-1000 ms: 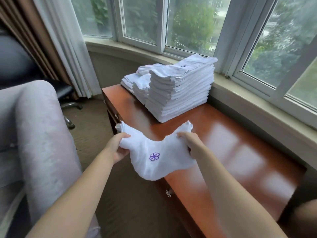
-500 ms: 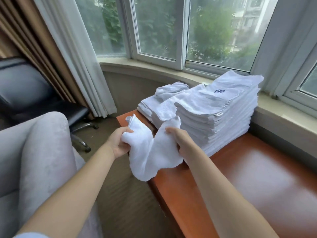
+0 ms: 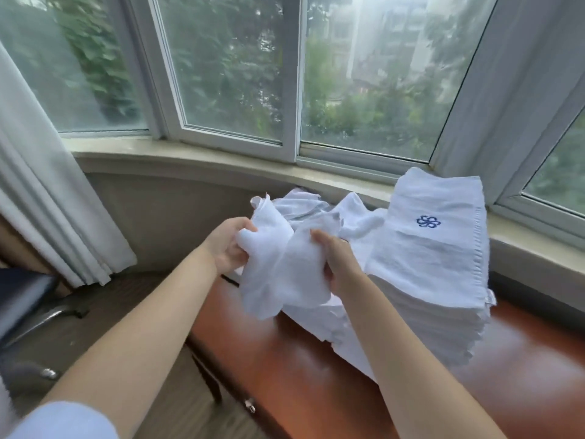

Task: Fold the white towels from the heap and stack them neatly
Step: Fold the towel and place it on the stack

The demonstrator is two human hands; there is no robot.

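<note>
Above the near-left end of the reddish-brown table [image 3: 294, 372], both hands hold one white towel [image 3: 278, 274] in the air. Left hand [image 3: 226, 248]: fingers curled into the cloth at its upper left, gripping a bunched fold. Right hand [image 3: 337, 264]: fingers and thumb closed round the cloth at its upper right, back of the hand toward the camera. The two hands are near each other, so the towel sags between them in loose folds, and its lower edge hangs just above the table's front edge.

To the right of the held towel, a tall stack of folded towels [image 3: 433, 274] rests on the table. The top towel bears a blue embroidered flower emblem [image 3: 428, 221], and the layered edges of the stack face the camera. Behind the held towel, against the window sill [image 3: 196, 153], lies a lower, looser pile of white towels [image 3: 316, 205]; how many it holds cannot be told.

Surroundings: a bay window [image 3: 240, 68] with white frames looks onto green trees; a white curtain [image 3: 41, 198] hangs at the left; part of a dark chair [image 3: 28, 299] shows at the left edge; a light-blue sleeve [image 3: 66, 421] covers the left upper arm at the bottom-left corner.
</note>
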